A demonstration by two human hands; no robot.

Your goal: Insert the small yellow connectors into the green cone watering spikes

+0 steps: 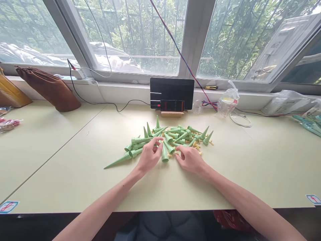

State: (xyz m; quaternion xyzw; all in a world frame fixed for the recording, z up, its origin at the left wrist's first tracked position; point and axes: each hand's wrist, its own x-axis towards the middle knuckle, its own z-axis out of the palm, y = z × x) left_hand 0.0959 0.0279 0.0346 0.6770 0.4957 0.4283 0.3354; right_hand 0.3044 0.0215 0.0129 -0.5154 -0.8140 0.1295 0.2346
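Observation:
A heap of green plastic cone-shaped spikes (184, 134) with ribbed collars lies on the pale table. Small yellow plastic pieces (197, 146) are scattered among them, mostly at the right. My left hand (151, 154) is at the front left of the heap, its thumb and forefinger curled in by the tip of a green spike (165, 155). What lies between those fingertips is too small to make out. At the front right, my right hand (190, 158) pinches a small yellow piece near another spike's open end. One long spike (117, 161) points out to the left.
Behind the heap, a phone (172, 105) leans on a black tablet (173, 87) on a cardboard stand (172, 114). A brown pouch (50, 88) stands back left. At the back right are a bagged cup (228, 102) and a coiled white cable (240, 120).

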